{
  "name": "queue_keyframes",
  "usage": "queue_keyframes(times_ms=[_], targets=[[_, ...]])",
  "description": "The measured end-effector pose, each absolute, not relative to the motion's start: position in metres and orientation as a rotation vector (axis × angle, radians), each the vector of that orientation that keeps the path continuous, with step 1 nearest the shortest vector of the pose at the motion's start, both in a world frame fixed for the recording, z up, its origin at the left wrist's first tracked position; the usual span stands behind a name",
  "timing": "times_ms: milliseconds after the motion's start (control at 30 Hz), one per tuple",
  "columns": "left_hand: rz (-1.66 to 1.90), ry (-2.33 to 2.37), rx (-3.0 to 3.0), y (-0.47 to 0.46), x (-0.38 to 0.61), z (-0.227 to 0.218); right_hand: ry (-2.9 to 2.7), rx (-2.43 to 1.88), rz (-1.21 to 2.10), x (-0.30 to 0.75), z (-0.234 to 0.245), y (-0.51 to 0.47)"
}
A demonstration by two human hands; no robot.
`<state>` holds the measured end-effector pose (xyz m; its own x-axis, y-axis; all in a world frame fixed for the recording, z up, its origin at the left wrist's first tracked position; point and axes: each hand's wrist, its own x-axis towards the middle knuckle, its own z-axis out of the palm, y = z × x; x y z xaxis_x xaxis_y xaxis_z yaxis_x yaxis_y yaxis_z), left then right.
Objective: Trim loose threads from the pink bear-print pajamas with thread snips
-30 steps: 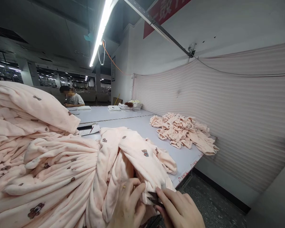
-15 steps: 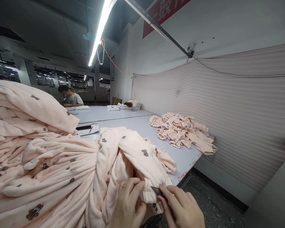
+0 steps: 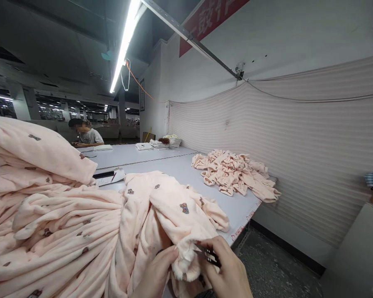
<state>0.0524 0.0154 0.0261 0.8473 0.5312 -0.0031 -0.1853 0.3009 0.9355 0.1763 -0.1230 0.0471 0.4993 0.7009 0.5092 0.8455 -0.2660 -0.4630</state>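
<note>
A pink fleece garment (image 3: 174, 211) with small bear prints lies in front of me on the white table (image 3: 242, 207). My left hand (image 3: 157, 275) pinches its fluffy edge at the bottom of the view. My right hand (image 3: 226, 271) is closed on small dark thread snips (image 3: 207, 254), whose tip touches that same edge. A big heap of the same pink garments (image 3: 46, 215) fills the left side.
A smaller pile of pink pieces (image 3: 234, 171) lies further along the table by the striped curtain wall (image 3: 313, 145). A notepad with a pen (image 3: 107, 177) sits behind the heap. Another person sits at the far table (image 3: 83, 134). Dark floor lies to the right.
My view has shifted slightly left and down. My left hand slid lower on the garment edge, and my right hand brought the snips up against the fluffy edge.
</note>
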Motion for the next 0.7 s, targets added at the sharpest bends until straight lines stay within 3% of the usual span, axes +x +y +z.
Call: queue_keyframes(times_ms=[200,433,567,700], targets=[[0.427,0.212,0.971,0.01,0.058,0.036,-1.385,-2.069,-0.46,0.167,0.048,-0.131],[0.427,0.231,1.112,0.01,0.054,0.037,-1.335,-1.967,-0.339,0.173,0.048,-0.124],[0.64,0.386,1.529,0.029,0.047,0.043,-1.178,-1.803,-0.116,0.189,0.029,-0.132],[0.905,0.466,1.745,0.048,0.046,0.054,-1.026,-1.899,-0.162,0.205,0.0,-0.128]])
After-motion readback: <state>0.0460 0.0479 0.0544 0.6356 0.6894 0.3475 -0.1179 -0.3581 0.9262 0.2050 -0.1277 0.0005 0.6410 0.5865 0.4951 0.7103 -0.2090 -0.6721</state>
